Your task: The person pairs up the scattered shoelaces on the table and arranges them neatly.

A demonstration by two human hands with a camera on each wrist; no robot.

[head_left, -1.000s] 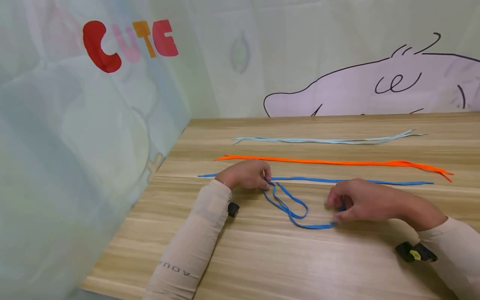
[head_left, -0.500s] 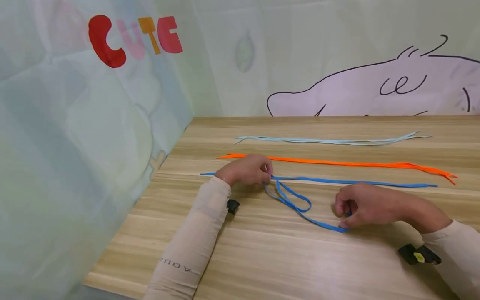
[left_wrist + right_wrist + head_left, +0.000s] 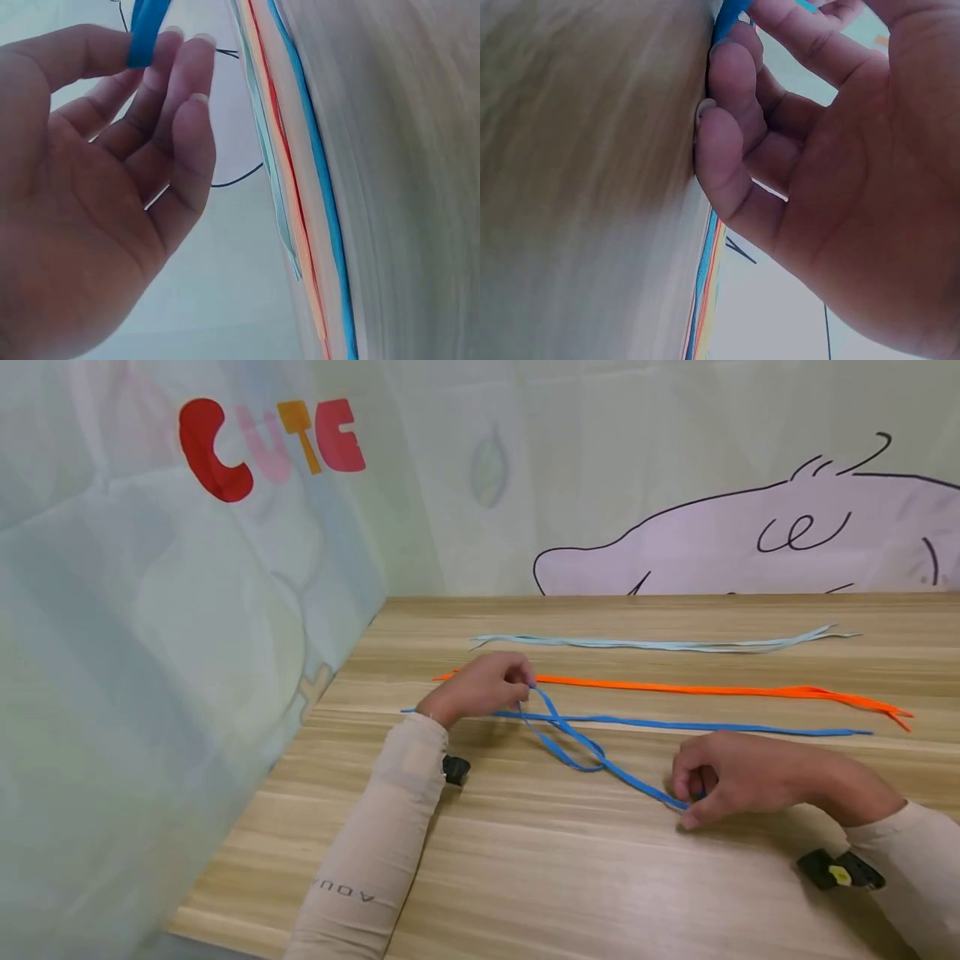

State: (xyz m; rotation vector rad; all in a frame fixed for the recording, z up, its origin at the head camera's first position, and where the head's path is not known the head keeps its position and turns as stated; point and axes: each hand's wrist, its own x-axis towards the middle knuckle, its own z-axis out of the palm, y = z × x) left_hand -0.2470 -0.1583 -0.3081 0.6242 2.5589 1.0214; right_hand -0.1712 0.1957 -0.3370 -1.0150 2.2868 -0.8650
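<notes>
A loose blue shoelace (image 3: 641, 784) stretches between my two hands, with a loop drooping near the left one. My left hand (image 3: 486, 683) pinches it above the table; in the left wrist view the lace (image 3: 147, 36) sits between thumb and finger, the other fingers loosely bent. Lower and to the right, my right hand (image 3: 753, 778) pinches the other part close to the tabletop. The lace (image 3: 729, 16) shows at that hand's fingertips in the right wrist view. Just behind lies a straight blue shoelace (image 3: 675, 725), crossed by the held one.
Farther back lie orange shoelaces (image 3: 675, 687), then pale blue shoelaces (image 3: 637, 645), in rows across the wooden table (image 3: 570, 877). Printed cloth (image 3: 450, 527) stands along the table's back and left sides. Each wrist carries a small black device (image 3: 840, 868).
My left hand has lifted and moved slightly back and left, raising the blue shoelace. My right hand has shifted a little right and forward toward me, drawing the lace straighter between the hands.
</notes>
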